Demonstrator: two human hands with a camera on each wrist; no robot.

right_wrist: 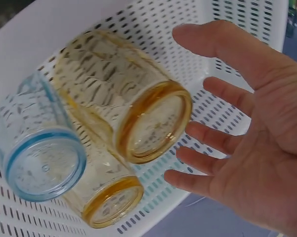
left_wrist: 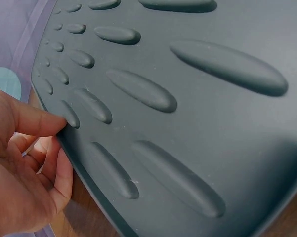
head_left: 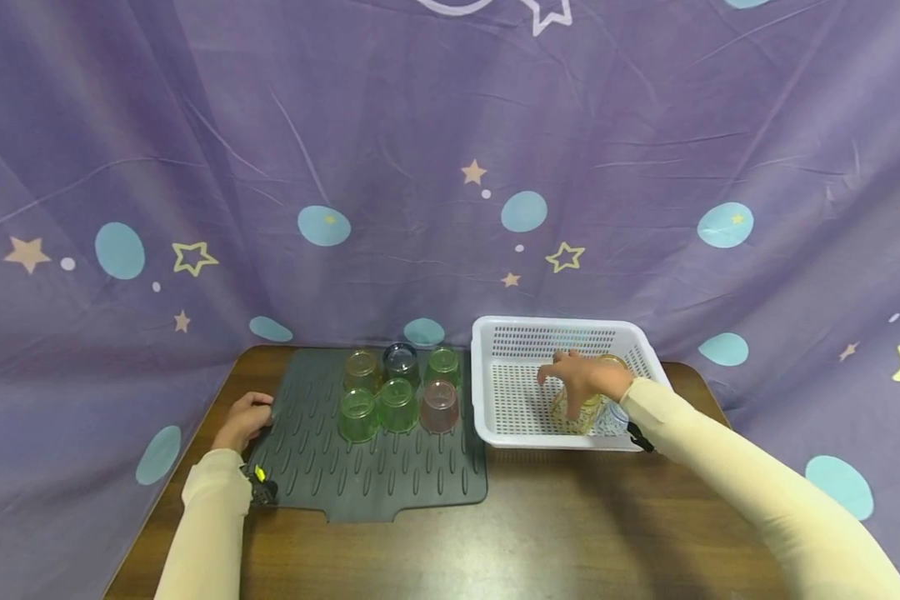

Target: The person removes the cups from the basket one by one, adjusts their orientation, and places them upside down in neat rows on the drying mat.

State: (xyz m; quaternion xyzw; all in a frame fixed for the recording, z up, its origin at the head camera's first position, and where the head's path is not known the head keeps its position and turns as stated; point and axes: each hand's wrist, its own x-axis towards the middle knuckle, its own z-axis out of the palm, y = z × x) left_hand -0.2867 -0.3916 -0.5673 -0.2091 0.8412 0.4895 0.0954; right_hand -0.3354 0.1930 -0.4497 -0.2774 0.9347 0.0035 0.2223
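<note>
At the mat's left edge, my left hand (head_left: 247,419) pinches the dark grey drying mat (left_wrist: 138,123) between thumb and fingers. My right hand (head_left: 581,379) hovers over the white perforated basket (head_left: 482,421), fingers spread and bent a little. In the right wrist view its fingertips are close to an amber glass (right_wrist: 113,84); nothing is in its grasp. Beside that lie a second amber glass (right_wrist: 111,200) and a light blue glass (right_wrist: 42,153), bases toward the camera. On the mat stand several glasses bottom up: amber (head_left: 362,375), dark blue (head_left: 401,364), pink (head_left: 439,408) and green ones (head_left: 397,407).
The basket stands right of the mat on a brown wooden table (head_left: 540,533). Behind the table hangs a purple curtain (head_left: 420,167) with stars and blue ovals. The mat's spout lip (head_left: 362,508) points to the table's front.
</note>
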